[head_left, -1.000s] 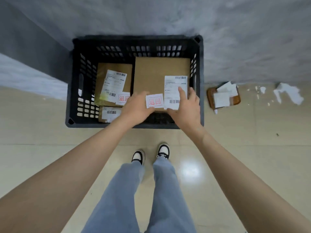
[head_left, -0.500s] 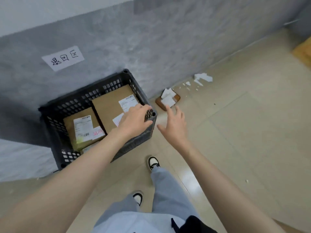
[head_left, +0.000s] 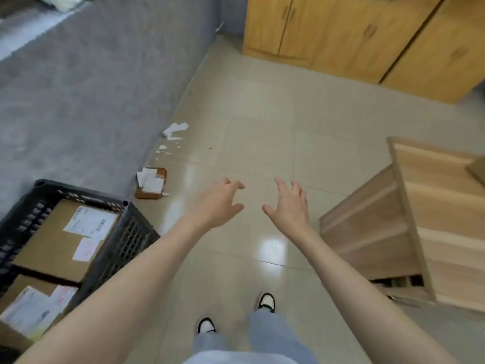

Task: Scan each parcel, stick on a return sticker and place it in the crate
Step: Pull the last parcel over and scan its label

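Observation:
The black plastic crate [head_left: 131, 229] stands on the floor at the lower left, against the grey wall. Inside it lies a brown cardboard parcel [head_left: 49, 245] with a white shipping label and a pale return sticker [head_left: 85, 248]. A second labelled parcel [head_left: 29, 308] lies nearer to me in the crate. My left hand [head_left: 219, 203] and my right hand [head_left: 290, 206] hover side by side over the bare floor, to the right of the crate. Both have loosely spread fingers and hold nothing.
A small brown tray [head_left: 152, 183] with white paper slips sits on the floor by the wall. White paper scraps [head_left: 174, 130] lie farther along the wall. A light wooden table [head_left: 430, 222] stands at the right and wooden cabinets [head_left: 367, 35] at the back. My feet show below.
Both hands let go of the parcel, which stays in the crate, and swung to the right. My view turned right, so the crate slid to the lower left and the table came into sight.

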### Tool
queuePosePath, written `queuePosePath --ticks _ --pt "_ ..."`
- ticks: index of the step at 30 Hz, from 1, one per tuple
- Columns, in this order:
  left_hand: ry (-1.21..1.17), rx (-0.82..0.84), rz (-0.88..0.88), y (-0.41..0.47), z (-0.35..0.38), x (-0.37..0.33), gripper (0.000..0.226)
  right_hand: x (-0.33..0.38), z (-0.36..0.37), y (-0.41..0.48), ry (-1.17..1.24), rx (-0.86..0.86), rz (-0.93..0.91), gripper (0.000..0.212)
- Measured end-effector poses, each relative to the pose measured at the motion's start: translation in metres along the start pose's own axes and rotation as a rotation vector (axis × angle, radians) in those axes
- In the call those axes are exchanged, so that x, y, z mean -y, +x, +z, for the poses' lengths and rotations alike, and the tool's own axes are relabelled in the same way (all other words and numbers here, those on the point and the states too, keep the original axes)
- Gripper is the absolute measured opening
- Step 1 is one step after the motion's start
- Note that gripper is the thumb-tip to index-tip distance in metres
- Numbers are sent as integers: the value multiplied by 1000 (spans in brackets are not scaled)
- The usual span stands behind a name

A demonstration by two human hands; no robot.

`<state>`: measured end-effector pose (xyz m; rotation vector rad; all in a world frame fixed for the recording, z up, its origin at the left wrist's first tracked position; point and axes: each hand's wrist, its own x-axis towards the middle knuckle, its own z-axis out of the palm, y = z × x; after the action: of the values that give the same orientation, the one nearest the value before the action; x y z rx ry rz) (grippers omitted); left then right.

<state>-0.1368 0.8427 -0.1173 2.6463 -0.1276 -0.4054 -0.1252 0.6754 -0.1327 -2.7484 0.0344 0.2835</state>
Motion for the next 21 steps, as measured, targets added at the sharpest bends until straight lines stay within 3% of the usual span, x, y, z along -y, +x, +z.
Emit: queuePosePath --ticks 7,15,21 --pt "139 38 276 36 40 -167 49 -145 -81 -37 114 -168 210 75" --pt "227 177 507 63 149 -399 50 -370 -166 -104 159 -290 466 76" --pt "225 210 643 80 206 -533 51 -492 -220 -150 190 -376 631 74"
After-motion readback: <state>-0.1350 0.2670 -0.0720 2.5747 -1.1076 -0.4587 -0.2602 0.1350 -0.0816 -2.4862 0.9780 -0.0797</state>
